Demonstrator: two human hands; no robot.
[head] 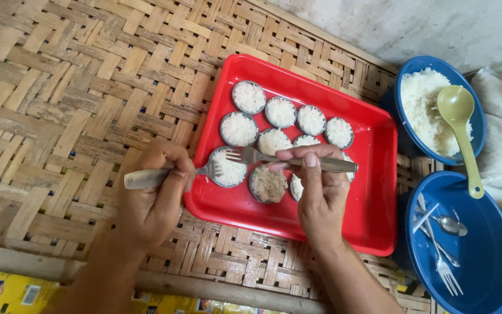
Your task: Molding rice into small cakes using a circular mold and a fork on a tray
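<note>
A red plastic tray [373, 174] lies on a woven bamboo surface and carries several small round tins filled with white rice [248, 96]. My left hand [155, 200] grips a metal fork [204, 171] whose tines touch the rice tin at the tray's near left [229, 172]. My right hand [319, 189] holds a second fork [251, 155] over the same tin, tines pointing left. Beside it sits a tin with brownish filling [268, 184]. Some tins are partly hidden behind my right hand.
A blue bowl [477, 125] of white rice with a green spoon [457, 110] stands at the right. Below it a second blue bowl [489, 261] holds a fork and spoons. White cloth lies at the far right. Yellow packaging shows under the bamboo edge at bottom left.
</note>
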